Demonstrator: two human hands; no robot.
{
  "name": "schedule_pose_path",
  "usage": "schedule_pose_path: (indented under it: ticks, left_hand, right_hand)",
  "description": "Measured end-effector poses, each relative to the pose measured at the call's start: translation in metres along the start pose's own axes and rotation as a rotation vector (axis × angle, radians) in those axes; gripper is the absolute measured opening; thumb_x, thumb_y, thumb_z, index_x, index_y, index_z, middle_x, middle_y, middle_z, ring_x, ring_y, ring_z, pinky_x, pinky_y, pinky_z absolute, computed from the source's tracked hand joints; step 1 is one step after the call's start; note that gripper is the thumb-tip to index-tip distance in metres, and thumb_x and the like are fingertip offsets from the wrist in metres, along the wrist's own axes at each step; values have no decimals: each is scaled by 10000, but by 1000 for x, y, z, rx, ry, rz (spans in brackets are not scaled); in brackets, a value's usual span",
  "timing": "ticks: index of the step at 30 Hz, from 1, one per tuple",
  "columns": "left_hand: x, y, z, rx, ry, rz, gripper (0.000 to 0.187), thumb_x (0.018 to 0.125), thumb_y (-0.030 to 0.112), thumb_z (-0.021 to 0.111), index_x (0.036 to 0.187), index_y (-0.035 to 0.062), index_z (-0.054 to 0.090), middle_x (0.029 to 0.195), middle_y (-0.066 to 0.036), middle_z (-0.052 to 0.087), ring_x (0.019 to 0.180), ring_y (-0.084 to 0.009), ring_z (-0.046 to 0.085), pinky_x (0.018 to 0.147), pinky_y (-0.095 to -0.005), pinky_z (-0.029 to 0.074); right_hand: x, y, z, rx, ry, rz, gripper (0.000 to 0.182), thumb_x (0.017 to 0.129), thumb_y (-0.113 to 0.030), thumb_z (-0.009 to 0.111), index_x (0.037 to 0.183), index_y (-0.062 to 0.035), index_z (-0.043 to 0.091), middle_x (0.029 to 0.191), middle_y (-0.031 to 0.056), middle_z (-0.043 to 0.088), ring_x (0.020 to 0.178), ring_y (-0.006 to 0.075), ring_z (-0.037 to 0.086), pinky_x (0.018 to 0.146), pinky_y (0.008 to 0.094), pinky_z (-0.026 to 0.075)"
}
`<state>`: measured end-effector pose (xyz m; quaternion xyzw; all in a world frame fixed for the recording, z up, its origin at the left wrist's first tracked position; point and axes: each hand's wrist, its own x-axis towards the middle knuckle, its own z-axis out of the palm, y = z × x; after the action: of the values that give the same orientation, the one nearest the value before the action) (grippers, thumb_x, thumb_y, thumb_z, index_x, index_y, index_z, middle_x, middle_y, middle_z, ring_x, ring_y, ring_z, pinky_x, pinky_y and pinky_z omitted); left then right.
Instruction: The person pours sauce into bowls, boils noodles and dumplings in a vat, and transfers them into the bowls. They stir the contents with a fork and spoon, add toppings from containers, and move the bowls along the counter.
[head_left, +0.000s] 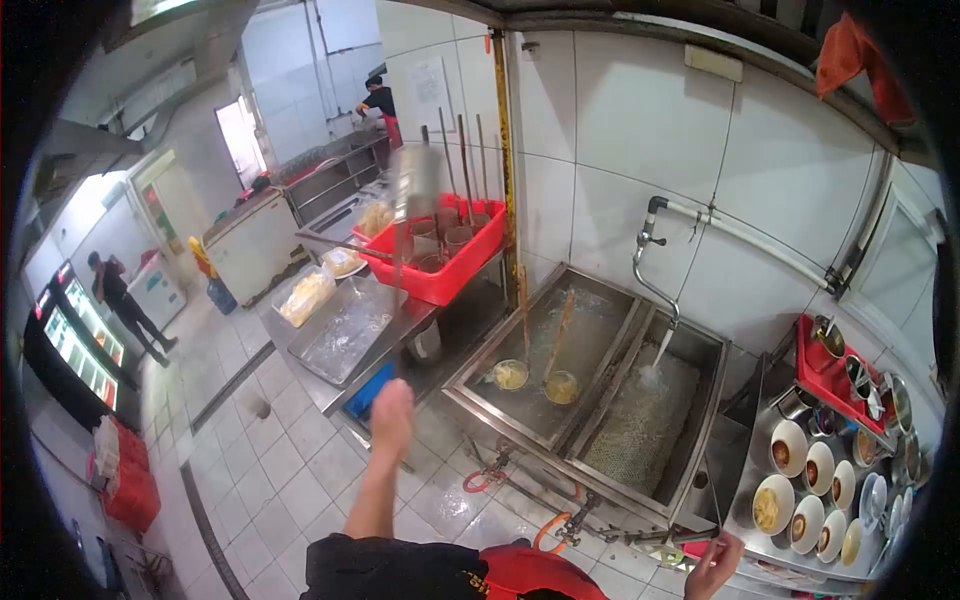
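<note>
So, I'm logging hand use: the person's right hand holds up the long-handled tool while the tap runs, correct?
Not the right hand: the head view shows the left hand holding up the long-handled tool while the tap runs.

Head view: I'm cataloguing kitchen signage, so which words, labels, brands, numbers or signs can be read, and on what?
None can be read.
Wall sheet: any print is too faint and small.
Black garment: yellow lettering, too blurred.
Far white cabinet: green marking, too small.
</note>
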<state>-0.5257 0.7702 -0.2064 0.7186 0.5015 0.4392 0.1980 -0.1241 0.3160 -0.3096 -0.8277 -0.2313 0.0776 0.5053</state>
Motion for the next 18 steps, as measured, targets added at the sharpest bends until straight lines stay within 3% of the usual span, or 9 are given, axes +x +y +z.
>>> schedule_pose_path:
  ticks: [3, 4, 7, 10, 11, 12, 13, 16, 18]
  left_hand:
    - [69, -55, -11, 250, 51, -118, 444, 971, 333, 332, 814, 0, 580, 786, -206, 591, 747, -379, 552, 656, -460, 400]
    - [96, -66, -13, 270, 36, -137, 459, 967, 344, 333, 804, -4, 584, 799, -219, 604, 769, -400, 562, 673, -481, 402]
    - [199, -134, 2, 340, -35, -63, 461, 947, 361, 365, 815, 0, 620, 820, -236, 625, 835, -415, 594, 729, -512, 427]
    - [285, -200, 33, 586, -78, 134, 460, 934, 398, 402, 918, -5, 624, 876, -217, 620, 861, -361, 576, 818, -458, 445]
    - [280, -164, 30, 394, -84, 170, 413, 908, 408, 473, 974, 41, 651, 907, -173, 645, 874, -355, 580, 853, -463, 442]
    - [322, -188, 41, 906, -188, 520, 391, 867, 420, 556, 1068, 98, 651, 1042, -162, 637, 923, -353, 578, 868, -481, 432]
    - [345, -176, 35, 887, -112, 479, 387, 882, 386, 543, 1091, 71, 627, 1063, -169, 625, 944, -342, 576, 875, -461, 437]
    - [289, -37, 55, 322, 548, 430, 379, 927, 283, 506, 1161, -11, 556, 1126, -188, 591, 1006, -309, 572, 897, -401, 451]
    - [182, 69, 100, -141, 554, 497, 377, 958, 215, 481, 1208, -65, 508, 1168, -201, 568, 1048, -287, 569, 911, -360, 460]
  right_hand:
    - [-21, -68, 7, -322, 79, -228, 294, 871, -151, 540, 1150, -95, 615, 929, 171, 668, 920, 274, 629, 813, 367, 483]
    - [-15, -77, 14, -479, 262, -645, 289, 894, -205, 530, 1113, -44, 629, 751, 101, 655, 662, 218, 625, 587, 325, 488]
    - [-19, -31, 29, -225, 4, -329, 235, 795, 6, 560, 1029, -7, 564, 992, 141, 528, 725, 224, 486, 581, 302, 390]
    - [-14, -51, 32, -177, -13, -249, 242, 743, 10, 605, 978, -49, 595, 924, 150, 574, 798, 300, 558, 637, 346, 442]
    - [-9, -31, 37, -161, 16, -413, 243, 744, -15, 626, 982, -52, 602, 931, 159, 585, 824, 341, 554, 701, 405, 442]
    - [-18, -16, 40, -140, -30, -244, 232, 752, -47, 641, 981, -56, 606, 913, 162, 590, 834, 371, 546, 751, 444, 427]
    - [-26, -22, 34, -159, -59, -190, 211, 785, -87, 638, 992, -57, 609, 880, 156, 587, 793, 350, 562, 720, 421, 446]
    - [-39, -26, 0, -45, -102, -60, 213, 821, -135, 637, 1014, -48, 614, 838, 146, 599, 739, 284, 591, 655, 370, 470]
    - [-52, 2, -14, -8, -42, 25, 210, 834, -147, 632, 1017, -44, 620, 824, 137, 610, 686, 248, 603, 609, 346, 478]
